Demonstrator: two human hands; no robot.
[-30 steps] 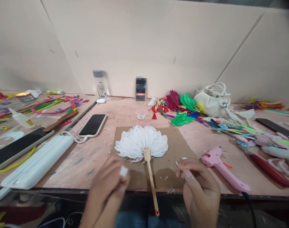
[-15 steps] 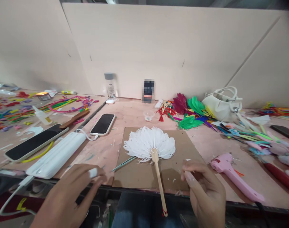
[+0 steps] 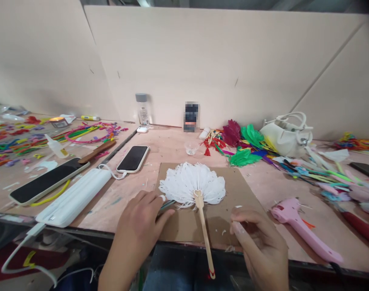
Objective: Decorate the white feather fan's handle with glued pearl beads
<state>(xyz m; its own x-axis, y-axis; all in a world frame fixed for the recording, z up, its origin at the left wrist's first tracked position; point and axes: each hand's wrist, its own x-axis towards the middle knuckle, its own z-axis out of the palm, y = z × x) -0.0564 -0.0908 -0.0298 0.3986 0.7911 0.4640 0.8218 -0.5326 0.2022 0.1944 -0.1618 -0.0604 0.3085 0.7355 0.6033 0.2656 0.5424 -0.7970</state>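
A white feather fan (image 3: 192,182) lies on brown cardboard (image 3: 242,190), its wooden handle (image 3: 205,234) reaching past the table's front edge. My left hand (image 3: 143,218) is over the cardboard's left edge, fingers and thumb apart, at the thin grey-green tool (image 3: 168,204) beside the fan. Its fingers hide most of that tool, and no grip on it shows. To the right of the handle, my right hand (image 3: 258,240) is raised with thumb and index finger pinched together; anything between them is too small to make out.
A pink glue gun (image 3: 305,232) lies right of the cardboard. On the left are a white power bank (image 3: 75,198) and two phones (image 3: 133,158). Coloured feathers (image 3: 245,157), a white bag (image 3: 286,135) and a small clear cup (image 3: 191,148) sit farther back.
My left hand has moved right and forward, from the table's front edge to the tool beside the fan. My right hand has barely moved. The view has shifted slightly.
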